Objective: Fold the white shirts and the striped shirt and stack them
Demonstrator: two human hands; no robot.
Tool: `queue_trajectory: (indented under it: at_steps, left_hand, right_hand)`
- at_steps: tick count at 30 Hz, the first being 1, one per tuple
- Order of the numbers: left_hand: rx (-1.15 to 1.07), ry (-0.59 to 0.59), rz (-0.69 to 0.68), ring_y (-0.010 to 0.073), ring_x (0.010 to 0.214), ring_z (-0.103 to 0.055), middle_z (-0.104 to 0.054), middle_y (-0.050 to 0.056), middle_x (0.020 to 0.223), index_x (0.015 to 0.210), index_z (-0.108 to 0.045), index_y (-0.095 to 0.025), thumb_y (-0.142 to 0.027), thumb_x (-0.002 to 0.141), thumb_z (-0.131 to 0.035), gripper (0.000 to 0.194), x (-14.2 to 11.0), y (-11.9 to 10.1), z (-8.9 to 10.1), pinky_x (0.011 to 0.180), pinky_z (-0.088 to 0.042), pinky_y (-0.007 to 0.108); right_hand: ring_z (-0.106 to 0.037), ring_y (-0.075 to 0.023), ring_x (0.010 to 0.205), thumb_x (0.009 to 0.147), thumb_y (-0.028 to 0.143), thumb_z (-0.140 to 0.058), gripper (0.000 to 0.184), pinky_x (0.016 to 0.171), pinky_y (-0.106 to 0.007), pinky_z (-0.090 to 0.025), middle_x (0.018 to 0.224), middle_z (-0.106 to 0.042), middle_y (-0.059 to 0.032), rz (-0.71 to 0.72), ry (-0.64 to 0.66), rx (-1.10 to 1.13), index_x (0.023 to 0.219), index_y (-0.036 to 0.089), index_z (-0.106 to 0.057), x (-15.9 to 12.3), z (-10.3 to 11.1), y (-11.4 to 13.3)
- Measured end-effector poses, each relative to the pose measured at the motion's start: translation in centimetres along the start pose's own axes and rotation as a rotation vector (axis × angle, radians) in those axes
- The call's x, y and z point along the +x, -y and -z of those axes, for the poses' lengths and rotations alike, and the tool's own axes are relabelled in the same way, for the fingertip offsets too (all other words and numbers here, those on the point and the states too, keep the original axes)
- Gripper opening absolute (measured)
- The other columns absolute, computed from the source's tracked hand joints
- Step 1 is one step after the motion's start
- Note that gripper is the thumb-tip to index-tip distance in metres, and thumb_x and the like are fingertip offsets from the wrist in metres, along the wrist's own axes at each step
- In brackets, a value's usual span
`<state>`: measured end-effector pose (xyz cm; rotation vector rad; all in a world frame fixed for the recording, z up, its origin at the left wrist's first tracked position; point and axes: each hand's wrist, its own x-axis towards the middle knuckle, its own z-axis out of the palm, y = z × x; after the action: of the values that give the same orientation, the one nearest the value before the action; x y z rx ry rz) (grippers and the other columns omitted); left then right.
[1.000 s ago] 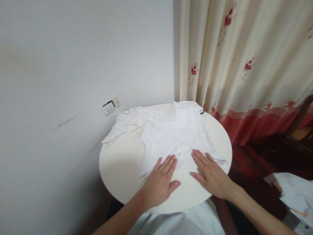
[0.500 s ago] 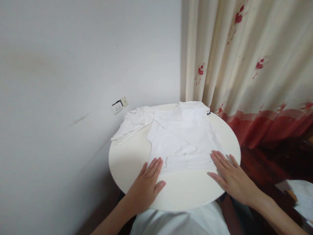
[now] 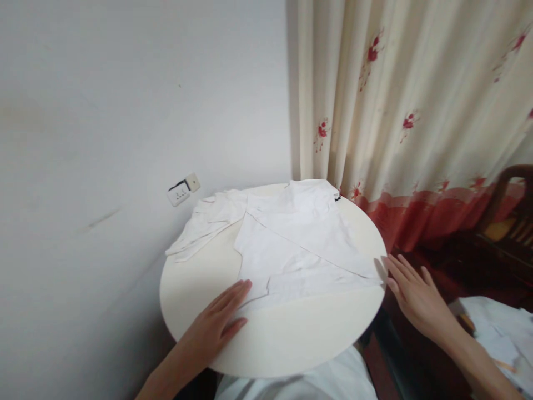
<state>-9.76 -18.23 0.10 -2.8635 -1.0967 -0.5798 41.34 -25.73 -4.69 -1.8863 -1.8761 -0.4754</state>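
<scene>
A white garment (image 3: 295,239), looking like a shirt, lies spread over the round white table (image 3: 291,347), a long crease or edge running diagonally across it. One part, perhaps a sleeve (image 3: 212,216), reaches out toward the wall side. My left hand (image 3: 216,316) rests flat with fingers together at the garment's near left corner. At the table's right edge is my right hand (image 3: 416,294), fingers stretched out, beside the garment's near right corner. Neither hand grips anything.
A wall with a socket (image 3: 180,193) stands close at the left and back. Behind hangs a cream and red curtain (image 3: 375,128). A wooden chair (image 3: 510,214) is at the right, with a pile of white cloth (image 3: 495,333) low in front.
The view has turned slightly right. My right hand has slid outward off the garment to the table's edge, and the garment's near right corner now shows. My left hand stays at the near left corner.
</scene>
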Motion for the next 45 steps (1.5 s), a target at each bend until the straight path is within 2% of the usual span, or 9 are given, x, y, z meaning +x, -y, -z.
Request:
queue_trajectory:
  at_steps: [4, 9, 12, 16, 19, 27, 34, 38, 45]
  left_hand:
    - [-0.037, 0.031, -0.131, 0.0186, 0.131, -0.057, -0.056, 0.0, 0.146, 0.15, -0.044, -0.038, -0.016, 0.1, -0.045, 0.054, 0.5, 0.6, 0.9, 0.109, -0.049, 0.036]
    - [-0.038, 0.123, -0.217, 0.0182, 0.128, -0.059, -0.06, -0.001, 0.143, 0.145, -0.05, -0.039, -0.008, 0.097, -0.042, 0.058, 1.5, 0.9, 1.5, 0.109, -0.049, 0.037]
    - [-0.029, 0.161, -0.225, 0.0182, 0.126, -0.061, -0.063, -0.002, 0.138, 0.143, -0.053, -0.038, -0.011, 0.099, -0.043, 0.053, 1.9, 1.1, 1.3, 0.109, -0.049, 0.037]
    - [-0.025, 0.119, -0.191, 0.0179, 0.119, -0.066, -0.067, -0.002, 0.133, 0.137, -0.06, -0.036, -0.013, 0.1, -0.043, 0.046, 2.2, 1.5, 0.7, 0.103, -0.054, 0.035]
    - [-0.029, 0.082, -0.182, 0.0182, 0.115, -0.068, -0.069, 0.0, 0.129, 0.133, -0.064, -0.032, -0.017, 0.101, -0.044, 0.041, 2.3, 1.8, 0.6, 0.1, -0.056, 0.035]
    - [-0.059, 0.008, -0.28, 0.0171, 0.106, -0.072, -0.073, 0.001, 0.122, 0.13, -0.066, -0.026, -0.021, 0.103, -0.045, 0.034, 2.2, 2.3, 1.2, 0.097, -0.058, 0.028]
    - [-0.092, -0.016, -0.295, 0.0153, 0.099, -0.075, -0.076, 0.0, 0.112, 0.119, -0.07, -0.025, -0.025, 0.103, -0.049, 0.027, 1.0, 0.9, 3.6, 0.091, -0.059, 0.023]
    - [-0.113, 0.029, -0.215, 0.0142, 0.093, -0.075, -0.078, -0.001, 0.106, 0.113, -0.073, -0.026, -0.029, 0.102, -0.052, 0.023, -0.1, 0.1, 5.6, 0.086, -0.059, 0.02]
    - [-0.213, 0.087, -0.049, 0.0139, 0.082, -0.074, -0.078, -0.001, 0.093, 0.109, -0.074, -0.029, -0.031, 0.099, -0.057, 0.02, -2.2, 0.0, 8.5, 0.078, -0.055, 0.019]
  right_hand:
    - [-0.04, -0.0303, 0.144, 0.101, 0.027, -0.041, 0.047, 0.113, -0.06, -0.038, 0.152, -0.049, -0.0098, 0.196, -0.03, 0.154, 0.146, 0.027, -0.051, 0.4, 1.1, 0.9]
    - [-0.045, -0.0274, 0.141, 0.1, 0.022, -0.05, 0.04, 0.112, -0.054, -0.043, 0.151, -0.051, -0.0018, 0.53, 0.124, 0.239, 0.135, 0.036, -0.062, 1.8, 2.5, 2.6]
    - [-0.054, -0.0256, 0.133, 0.099, 0.02, -0.051, 0.039, 0.108, -0.048, -0.048, 0.145, -0.058, -0.003, 0.567, 0.175, 0.25, 0.133, 0.034, -0.064, 2.8, 2.8, 2.1]
    - [-0.064, -0.0233, 0.118, 0.099, 0.018, -0.049, 0.041, 0.097, -0.043, -0.052, 0.132, -0.068, -0.0049, 0.555, 0.163, 0.213, 0.135, 0.031, -0.063, 3.7, 2.6, 0.6]
    - [-0.067, -0.0214, 0.107, 0.1, 0.018, -0.049, 0.04, 0.089, -0.038, -0.051, 0.121, -0.072, -0.0076, 0.564, 0.083, 0.214, 0.136, 0.028, -0.062, 3.7, 1.9, -0.2]
    - [-0.067, -0.0184, 0.091, 0.097, 0.009, -0.053, 0.033, 0.088, -0.039, -0.045, 0.1, -0.076, -0.0069, 0.694, -0.161, 0.268, 0.123, 0.023, -0.067, 3.5, 0.4, -0.7]
    - [-0.065, -0.017, 0.078, 0.094, 0.01, -0.054, 0.027, 0.076, -0.034, -0.052, 0.089, -0.073, -0.0061, 0.651, -0.095, 0.412, 0.113, 0.022, -0.07, 3.2, 3.8, 1.1]
    - [-0.07, -0.0212, 0.087, 0.093, 0.015, -0.058, 0.024, 0.081, -0.035, -0.057, 0.093, -0.074, -0.0079, 0.57, -0.126, 0.476, 0.11, 0.023, -0.071, 2.3, 5.4, 1.9]
    - [-0.072, -0.0235, 0.084, 0.093, 0.034, -0.063, 0.016, 0.078, -0.033, -0.06, 0.086, -0.074, -0.0079, 0.354, 0.064, 0.606, 0.091, 0.025, -0.076, 1.4, 8.7, 2.6]
